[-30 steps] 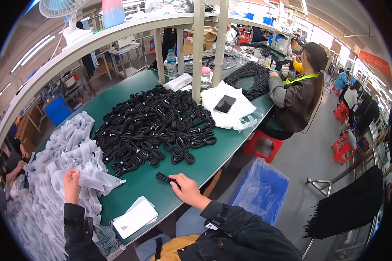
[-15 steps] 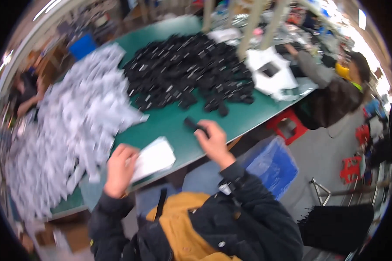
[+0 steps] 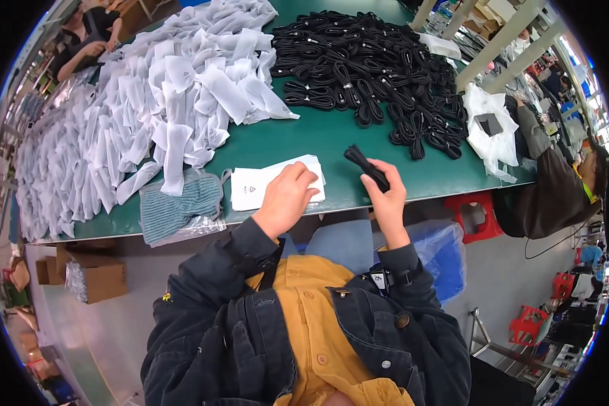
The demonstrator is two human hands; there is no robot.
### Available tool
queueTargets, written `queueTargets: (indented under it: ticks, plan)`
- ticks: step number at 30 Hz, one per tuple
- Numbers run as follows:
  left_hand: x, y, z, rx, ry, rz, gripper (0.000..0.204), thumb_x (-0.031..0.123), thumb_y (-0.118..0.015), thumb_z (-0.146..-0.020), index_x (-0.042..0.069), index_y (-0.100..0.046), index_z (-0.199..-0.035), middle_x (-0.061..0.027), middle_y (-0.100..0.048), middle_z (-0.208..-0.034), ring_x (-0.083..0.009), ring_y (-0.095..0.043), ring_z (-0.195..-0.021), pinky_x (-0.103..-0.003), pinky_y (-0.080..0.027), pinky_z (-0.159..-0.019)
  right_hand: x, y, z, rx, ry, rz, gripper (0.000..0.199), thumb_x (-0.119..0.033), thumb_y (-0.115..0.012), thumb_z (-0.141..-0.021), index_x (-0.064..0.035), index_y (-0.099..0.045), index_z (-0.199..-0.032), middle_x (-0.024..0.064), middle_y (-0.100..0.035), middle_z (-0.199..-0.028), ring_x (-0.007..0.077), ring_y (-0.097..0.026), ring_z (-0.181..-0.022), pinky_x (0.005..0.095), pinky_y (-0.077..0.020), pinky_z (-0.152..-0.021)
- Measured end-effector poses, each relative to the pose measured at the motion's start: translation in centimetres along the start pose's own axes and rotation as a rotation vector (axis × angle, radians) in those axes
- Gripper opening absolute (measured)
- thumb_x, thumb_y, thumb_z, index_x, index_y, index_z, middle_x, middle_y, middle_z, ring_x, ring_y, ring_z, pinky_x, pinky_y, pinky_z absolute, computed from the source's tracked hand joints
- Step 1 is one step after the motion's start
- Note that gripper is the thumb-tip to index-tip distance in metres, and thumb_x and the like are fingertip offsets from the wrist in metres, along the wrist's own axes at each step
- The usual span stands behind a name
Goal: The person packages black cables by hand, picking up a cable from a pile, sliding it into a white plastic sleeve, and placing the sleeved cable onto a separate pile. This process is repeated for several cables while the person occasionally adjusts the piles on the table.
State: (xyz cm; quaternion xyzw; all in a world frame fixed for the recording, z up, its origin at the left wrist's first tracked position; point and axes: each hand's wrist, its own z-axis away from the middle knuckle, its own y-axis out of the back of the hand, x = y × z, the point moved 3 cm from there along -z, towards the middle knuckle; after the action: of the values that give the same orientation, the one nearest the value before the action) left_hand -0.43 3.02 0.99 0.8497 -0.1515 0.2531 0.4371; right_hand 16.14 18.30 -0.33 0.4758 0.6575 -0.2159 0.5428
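The left hand point(image 3: 285, 197) lies flat on the small stack of white pouches point(image 3: 267, 185), fingers pressing the top one; peel just that one. Just right of it, the right hand point(image 3: 386, 193) clamps a coiled black cable point(image 3: 367, 167); keep the coil tight. Beyond lie the black cable heap point(image 3: 372, 71) and loose white bags point(image 3: 155, 101).

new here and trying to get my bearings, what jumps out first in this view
Two heaps fill the green table: a sprawl of white bags on the left and a pile of coiled black cables at upper right. Near the front edge, the right hand holds one black cable bundle, while the left hand rests on a small stack of flat white bags.
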Motion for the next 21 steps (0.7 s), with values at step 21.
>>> queueTargets:
  ticks: [21]
  plan:
    - [-0.2,0.6,0.4,0.100,0.323,0.410,0.005,-0.002,-0.066,-0.089,-0.002,-0.061,-0.091,-0.0067,-0.058,-0.087,-0.0149,-0.054,-0.071,-0.027,-0.046,-0.064,-4.7,-0.7,2.1,-0.336,0.352,0.350,0.029,-0.004,-0.070,-0.087,-0.0025,-0.068,-0.116,0.0099,-0.058,-0.085,0.0212,-0.056,-0.072,0.0317,-0.0450,-0.064]
